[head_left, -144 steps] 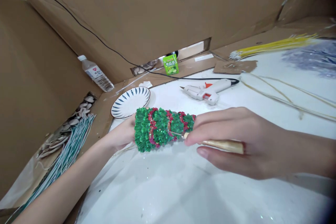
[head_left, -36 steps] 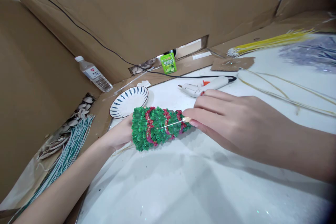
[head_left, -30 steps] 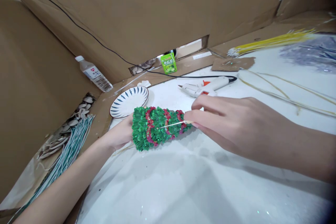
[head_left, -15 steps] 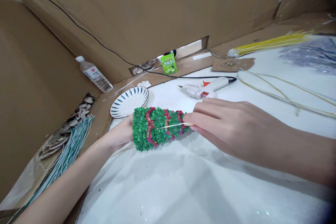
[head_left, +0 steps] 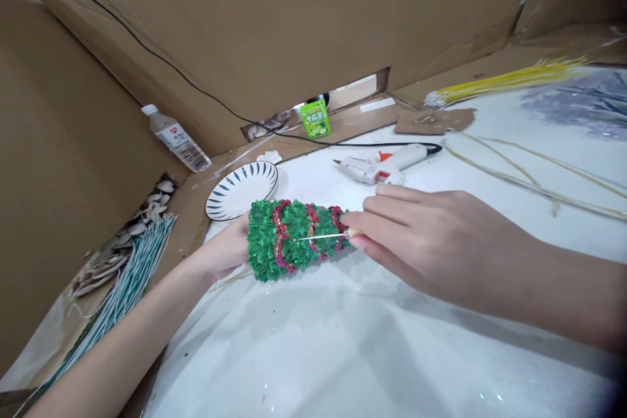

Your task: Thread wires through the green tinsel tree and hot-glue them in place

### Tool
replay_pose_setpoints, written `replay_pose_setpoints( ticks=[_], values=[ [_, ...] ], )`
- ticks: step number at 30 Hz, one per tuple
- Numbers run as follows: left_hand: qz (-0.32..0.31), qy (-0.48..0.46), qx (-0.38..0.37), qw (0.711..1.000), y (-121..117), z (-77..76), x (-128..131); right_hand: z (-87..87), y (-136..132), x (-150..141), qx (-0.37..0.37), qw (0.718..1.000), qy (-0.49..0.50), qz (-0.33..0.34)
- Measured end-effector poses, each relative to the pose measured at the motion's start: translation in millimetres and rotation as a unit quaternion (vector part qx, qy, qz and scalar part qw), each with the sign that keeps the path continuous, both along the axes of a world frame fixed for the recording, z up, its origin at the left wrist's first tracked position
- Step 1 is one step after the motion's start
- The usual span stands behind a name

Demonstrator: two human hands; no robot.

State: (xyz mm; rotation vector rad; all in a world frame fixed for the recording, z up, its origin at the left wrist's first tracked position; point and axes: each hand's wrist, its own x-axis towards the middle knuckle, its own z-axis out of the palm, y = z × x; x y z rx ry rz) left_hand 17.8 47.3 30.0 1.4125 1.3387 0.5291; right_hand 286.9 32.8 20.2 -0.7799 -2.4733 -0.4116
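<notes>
A small green Christmas tree [head_left: 296,241] with red glittery garlands lies on its side above the white table, its wide base to the left. My left hand [head_left: 234,248] is closed on it at the base, its fingers mostly hidden behind the tree. Pinched between the thumb and fingers of my right hand [head_left: 411,228] is a thin metal awl [head_left: 326,236], with a bit of pale handle showing. The awl's tip points left and meets the tree's middle tier, near a tiny bead-like spot. My right fingers are close to the tree's narrow end.
Behind the tree lie a white plate [head_left: 240,192] with blue strokes and a glue gun [head_left: 377,166] on a black cord. A water bottle [head_left: 177,138] leans at the left. Green wires [head_left: 125,287], yellow wires [head_left: 509,81] and a green packet [head_left: 316,119] lie near the cardboard walls.
My right hand has shifted very slightly, and the awl has turned a little, showing more of its metal collar. The tree and my left hand stay almost in place.
</notes>
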Motion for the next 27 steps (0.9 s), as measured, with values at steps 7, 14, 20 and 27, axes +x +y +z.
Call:
replay_pose_setpoints(
  ticks=[7, 14, 20, 27],
  values=[
    [-0.010, -0.003, 0.001, 1.000, 0.6, -1.3, -1.0, 0.2, -1.9, 3.7, -0.024, 1.000, -0.014, -0.014],
    [-0.017, -0.006, 0.001, 1.000, 1.7, -0.6, -1.2, -0.4, -3.8, 1.6, -0.018, 1.000, -0.004, -0.016],
    [-0.016, -0.001, 0.019, 1.000, 1.5, -0.1, -0.9, -3.4, 0.1, -0.8, -0.010, 1.000, -0.006, 0.013],
    [-0.017, 0.018, 0.035, 0.999, 1.1, -0.7, -1.4, -4.7, -2.6, 2.5, -0.021, 0.999, -0.026, 0.027]
  ],
)
